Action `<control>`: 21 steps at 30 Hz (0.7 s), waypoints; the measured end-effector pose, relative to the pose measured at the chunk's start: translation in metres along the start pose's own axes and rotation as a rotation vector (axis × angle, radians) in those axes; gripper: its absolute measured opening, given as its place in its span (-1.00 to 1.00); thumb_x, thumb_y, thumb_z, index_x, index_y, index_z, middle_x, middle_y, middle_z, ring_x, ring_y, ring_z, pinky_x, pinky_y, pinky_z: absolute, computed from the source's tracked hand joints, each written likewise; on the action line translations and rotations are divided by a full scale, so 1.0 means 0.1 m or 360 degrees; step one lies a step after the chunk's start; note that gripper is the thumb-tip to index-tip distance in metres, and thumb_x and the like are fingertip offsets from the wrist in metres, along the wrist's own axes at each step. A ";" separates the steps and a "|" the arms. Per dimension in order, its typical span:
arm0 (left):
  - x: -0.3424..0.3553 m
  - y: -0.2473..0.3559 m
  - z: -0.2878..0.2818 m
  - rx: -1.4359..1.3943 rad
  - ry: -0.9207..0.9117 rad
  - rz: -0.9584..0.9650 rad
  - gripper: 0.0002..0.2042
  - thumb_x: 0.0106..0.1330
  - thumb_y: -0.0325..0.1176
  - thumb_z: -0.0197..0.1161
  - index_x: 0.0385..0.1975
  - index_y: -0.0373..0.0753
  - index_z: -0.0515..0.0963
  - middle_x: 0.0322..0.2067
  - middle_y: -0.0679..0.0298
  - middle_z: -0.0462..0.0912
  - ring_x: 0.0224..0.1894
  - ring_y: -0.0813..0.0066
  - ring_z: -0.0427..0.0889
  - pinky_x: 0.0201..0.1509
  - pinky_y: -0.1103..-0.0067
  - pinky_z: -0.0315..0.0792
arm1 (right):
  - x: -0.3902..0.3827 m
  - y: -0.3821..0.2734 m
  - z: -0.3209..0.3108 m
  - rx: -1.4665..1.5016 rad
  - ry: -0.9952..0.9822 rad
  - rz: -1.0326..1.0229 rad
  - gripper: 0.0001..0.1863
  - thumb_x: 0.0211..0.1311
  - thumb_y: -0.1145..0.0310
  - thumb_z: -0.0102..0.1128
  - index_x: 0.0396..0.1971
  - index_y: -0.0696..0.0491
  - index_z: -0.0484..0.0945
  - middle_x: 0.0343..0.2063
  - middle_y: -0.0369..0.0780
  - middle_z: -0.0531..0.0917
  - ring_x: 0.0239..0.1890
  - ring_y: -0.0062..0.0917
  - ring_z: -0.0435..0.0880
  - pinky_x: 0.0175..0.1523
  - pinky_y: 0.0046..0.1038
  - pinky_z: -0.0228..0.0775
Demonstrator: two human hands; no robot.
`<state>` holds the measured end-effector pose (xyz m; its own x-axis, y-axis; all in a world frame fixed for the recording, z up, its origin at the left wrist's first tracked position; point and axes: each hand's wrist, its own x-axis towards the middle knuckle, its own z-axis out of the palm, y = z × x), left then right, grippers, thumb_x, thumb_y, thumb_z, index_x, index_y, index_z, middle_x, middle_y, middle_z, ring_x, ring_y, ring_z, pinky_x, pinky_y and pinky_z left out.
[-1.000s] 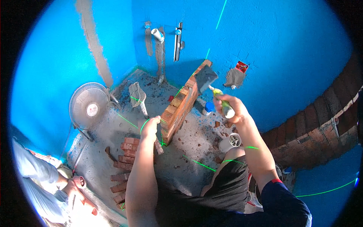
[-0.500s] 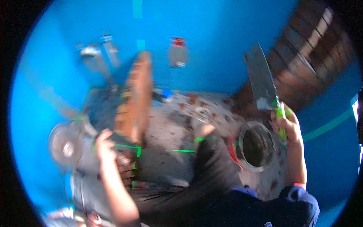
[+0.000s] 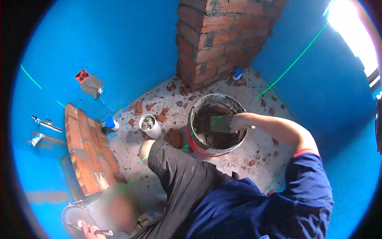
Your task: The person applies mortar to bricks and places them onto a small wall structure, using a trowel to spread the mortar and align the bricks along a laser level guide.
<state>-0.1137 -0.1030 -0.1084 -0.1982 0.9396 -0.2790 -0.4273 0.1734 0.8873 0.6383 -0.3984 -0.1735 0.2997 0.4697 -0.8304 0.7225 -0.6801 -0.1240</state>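
My right hand [image 3: 240, 122] grips a brick trowel with a rectangular grey blade [image 3: 221, 124]. The blade is down inside a round bucket [image 3: 189, 128], over its dark wet mortar [image 3: 213, 139]. At the lower left edge, my left hand [image 3: 91, 232] has its fingers curled beside a round grey disc [image 3: 75, 215] with a pale hub. A dark rod [image 3: 104, 232] juts out by those fingers; what exactly they hold is hard to make out. My left forearm is mostly hidden behind a blurred patch.
A low, narrow brick wall [image 3: 89, 153] stands at left, a brick pillar [image 3: 223, 40] at the back. Brick rubble litters the floor [image 3: 254, 175]. A white cup [image 3: 149, 126] with grey contents and blue-capped pipe ends [image 3: 112, 124] stand nearby. Green laser lines cross the blue walls.
The view has swung right. My right hand, which held the trowel up in the air, has lowered it into the bucket. My left hand now shows lower, near the edge.
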 end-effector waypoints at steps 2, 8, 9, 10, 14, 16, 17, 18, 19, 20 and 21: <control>-0.08 0.00 -0.04 0.0140 0.0214 0.0061 -0.93 0.31 -0.42 0.03 -0.39 -0.25 0.39 -0.56 0.32 0.36 -0.70 0.56 0.28 -0.65 0.57 0.30 | 0.71 0.01 0.15 -0.0200 -0.0043 0.0062 -0.72 0.07 0.12 0.22 -0.51 0.06 0.63 -0.59 -0.21 0.62 -0.52 -0.41 0.58 -0.38 -0.27 0.46; -0.07 -0.08 -0.64 0.0690 -0.0084 0.0396 -0.90 0.17 -0.59 0.05 -0.33 -0.33 0.45 -0.55 0.26 0.34 -0.63 0.48 0.31 -0.65 0.59 0.24 | 1.97 -0.01 0.50 0.0735 -0.0057 0.0027 -0.77 0.10 0.20 0.25 -0.51 0.08 0.65 -0.61 -0.18 0.62 -0.55 -0.41 0.58 -0.49 -0.29 0.41; -0.04 -0.12 -0.79 0.1221 -0.0231 0.0693 -0.89 0.16 -0.61 0.04 -0.34 -0.36 0.45 -0.54 0.24 0.35 -0.61 0.46 0.33 -0.65 0.58 0.24 | 1.98 0.02 0.53 0.1063 -0.0087 -0.0059 -0.78 0.10 0.22 0.26 -0.51 0.08 0.66 -0.63 -0.18 0.61 -0.58 -0.41 0.56 -0.49 -0.30 0.40; -0.04 -0.12 -0.96 0.0402 0.0048 0.0202 -0.91 0.09 -0.65 0.06 -0.40 -0.40 0.45 -0.50 0.20 0.40 -0.56 0.42 0.38 -0.61 0.57 0.27 | 1.94 0.02 0.57 0.1340 -0.0096 -0.0087 -0.78 0.10 0.23 0.26 -0.52 0.08 0.66 -0.65 -0.19 0.60 -0.62 -0.42 0.55 -0.50 -0.31 0.39; 0.13 -0.18 -1.41 0.0636 0.0223 0.0245 -0.85 0.01 -0.61 0.22 -0.40 -0.43 0.45 -0.48 0.18 0.44 -0.50 0.38 0.45 -0.50 0.53 0.38 | 1.66 -0.18 0.56 0.1616 0.0051 0.0051 -0.68 0.09 0.27 0.26 -0.78 0.08 0.53 -0.79 -0.20 0.52 -0.72 -0.43 0.50 -0.54 -0.37 0.34; 0.24 -0.18 -1.45 0.0918 0.0014 0.0400 -0.85 0.01 -0.57 0.24 -0.40 -0.40 0.46 -0.48 0.20 0.45 -0.50 0.37 0.46 -0.50 0.50 0.38 | 1.42 -0.25 0.56 0.1524 0.0165 0.0212 -0.68 0.08 0.29 0.25 -0.77 0.11 0.52 -0.76 -0.20 0.53 -0.72 -0.45 0.51 -0.53 -0.38 0.35; 0.28 -0.17 -1.41 0.1056 -0.0102 0.0477 -0.84 0.01 -0.55 0.25 -0.40 -0.39 0.46 -0.49 0.22 0.45 -0.50 0.37 0.46 -0.50 0.48 0.39 | 1.27 -0.23 0.56 0.1489 0.0192 0.0096 -0.69 0.07 0.28 0.26 -0.76 0.12 0.52 -0.75 -0.21 0.54 -0.71 -0.46 0.51 -0.53 -0.38 0.36; 0.30 -0.17 -1.33 0.1144 -0.0023 0.0573 -0.87 0.04 -0.53 0.24 -0.43 -0.35 0.47 -0.52 0.24 0.46 -0.54 0.40 0.41 -0.53 0.50 0.33 | 1.11 -0.18 0.56 0.1418 0.0238 0.0062 -0.69 0.07 0.27 0.26 -0.75 0.13 0.53 -0.74 -0.22 0.55 -0.70 -0.47 0.52 -0.53 -0.38 0.36; 0.31 -0.18 -1.21 0.1103 0.0017 0.0563 -0.88 0.06 -0.51 0.24 -0.42 -0.33 0.47 -0.52 0.27 0.45 -0.55 0.45 0.39 -0.53 0.54 0.32 | 0.97 -0.14 0.53 0.1325 0.0294 0.0009 -0.69 0.06 0.26 0.27 -0.73 0.13 0.53 -0.73 -0.22 0.55 -0.70 -0.48 0.52 -0.52 -0.37 0.36; 0.30 -0.18 -1.07 0.0975 0.0057 0.0491 -0.89 0.08 -0.48 0.23 -0.42 -0.30 0.47 -0.52 0.30 0.44 -0.56 0.49 0.37 -0.54 0.57 0.30 | 0.84 -0.11 0.51 0.1261 0.0291 0.0070 -0.69 0.03 0.21 0.30 -0.70 0.13 0.55 -0.72 -0.25 0.56 -0.69 -0.52 0.51 -0.51 -0.41 0.36; 0.27 -0.19 -0.91 0.0823 0.0104 0.0412 -0.90 0.11 -0.46 0.23 -0.41 -0.28 0.47 -0.52 0.33 0.43 -0.57 0.53 0.34 -0.54 0.61 0.28 | 0.70 -0.07 0.52 0.1298 0.0346 -0.0024 -0.69 0.04 0.21 0.28 -0.70 0.12 0.54 -0.73 -0.26 0.55 -0.68 -0.54 0.51 -0.50 -0.43 0.35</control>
<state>-0.1911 -0.1078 -0.1665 -0.2996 0.9534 -0.0366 0.1256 0.0775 0.9890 0.6220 -0.3895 -0.2592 0.4672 0.5231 -0.7128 0.0759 -0.8270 -0.5571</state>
